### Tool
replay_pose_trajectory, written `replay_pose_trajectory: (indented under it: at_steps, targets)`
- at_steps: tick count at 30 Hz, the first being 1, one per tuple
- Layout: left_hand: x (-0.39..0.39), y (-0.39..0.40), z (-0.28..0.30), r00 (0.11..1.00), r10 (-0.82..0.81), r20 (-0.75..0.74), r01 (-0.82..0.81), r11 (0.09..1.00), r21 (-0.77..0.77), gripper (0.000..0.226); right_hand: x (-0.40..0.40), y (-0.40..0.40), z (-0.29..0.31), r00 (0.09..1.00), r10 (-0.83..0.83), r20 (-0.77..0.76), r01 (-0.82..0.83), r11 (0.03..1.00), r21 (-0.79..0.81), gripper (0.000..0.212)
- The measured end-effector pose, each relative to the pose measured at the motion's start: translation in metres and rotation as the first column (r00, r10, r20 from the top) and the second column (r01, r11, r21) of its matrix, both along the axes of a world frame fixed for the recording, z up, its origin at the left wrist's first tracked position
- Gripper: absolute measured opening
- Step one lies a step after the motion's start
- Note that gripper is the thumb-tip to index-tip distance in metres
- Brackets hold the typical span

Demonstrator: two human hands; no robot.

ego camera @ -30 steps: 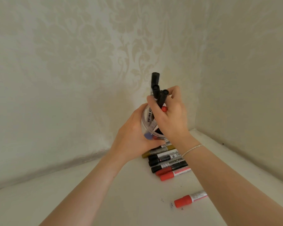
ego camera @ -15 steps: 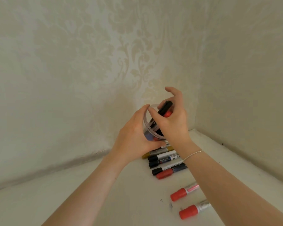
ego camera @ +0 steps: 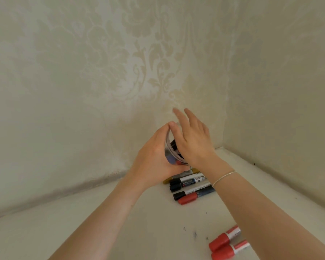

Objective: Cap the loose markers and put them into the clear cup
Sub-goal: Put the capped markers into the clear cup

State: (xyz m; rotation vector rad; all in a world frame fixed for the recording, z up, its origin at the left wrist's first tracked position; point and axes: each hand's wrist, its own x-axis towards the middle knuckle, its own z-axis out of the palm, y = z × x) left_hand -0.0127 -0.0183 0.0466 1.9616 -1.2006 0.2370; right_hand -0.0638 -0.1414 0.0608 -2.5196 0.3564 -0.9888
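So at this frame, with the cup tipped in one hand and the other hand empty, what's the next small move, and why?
Probably the right hand, open with fingers spread over the clear cup, drops to the row of capped markers on the white surface below and picks one. The left hand already holds the cup tilted toward it, and two red-capped markers also lie loose nearer the camera.

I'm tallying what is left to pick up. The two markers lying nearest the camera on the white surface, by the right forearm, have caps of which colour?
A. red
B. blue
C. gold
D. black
A: the two markers nearest the camera, lying side by side on the white surface beside the right forearm, both show red caps.
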Motion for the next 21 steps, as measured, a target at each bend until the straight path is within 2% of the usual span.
replay_pose_trajectory:
  at_steps: [3, 7, 10, 13, 15, 17, 21]
  targets:
    - [0.001, -0.001, -0.001, 1.0, 0.0, 0.004, 0.0, 1.0, 0.006, 0.111, -0.001, 0.0, 0.004, 0.995, -0.019, -0.102, 0.019, 1.0, 0.006, 0.067]
    - [-0.003, -0.003, -0.002, 1.0, -0.016, -0.007, 0.016, 1.0, 0.023, 0.109, 0.004, 0.005, 0.008, 0.994, -0.087, -0.063, 0.091, 0.994, 0.059, 0.07]
    - [-0.005, -0.003, -0.002, 1.0, -0.019, 0.004, 0.019, 0.999, 0.031, 0.103, 0.006, 0.005, 0.005, 0.991, -0.118, 0.07, 0.11, 0.988, 0.112, 0.061]
    - [-0.007, -0.002, -0.002, 0.998, -0.013, 0.057, 0.01, 0.999, 0.041, 0.104, 0.004, 0.002, -0.001, 0.944, -0.083, 0.319, -0.02, 0.952, 0.305, 0.048]
    - [-0.007, -0.001, -0.003, 0.997, -0.004, 0.073, 0.0, 0.998, 0.056, 0.109, 0.002, 0.0, -0.002, 0.889, -0.072, 0.452, -0.136, 0.901, 0.411, 0.031]
    - [-0.008, 0.0, -0.004, 0.998, 0.005, 0.055, -0.008, 0.999, 0.045, 0.111, -0.004, -0.003, -0.002, 0.838, -0.087, 0.539, -0.205, 0.865, 0.459, 0.021]
    - [-0.012, -0.001, -0.001, 1.0, 0.028, 0.008, -0.027, 0.999, -0.039, 0.113, -0.019, -0.012, -0.004, 0.786, -0.13, 0.604, -0.218, 0.856, 0.468, 0.019]
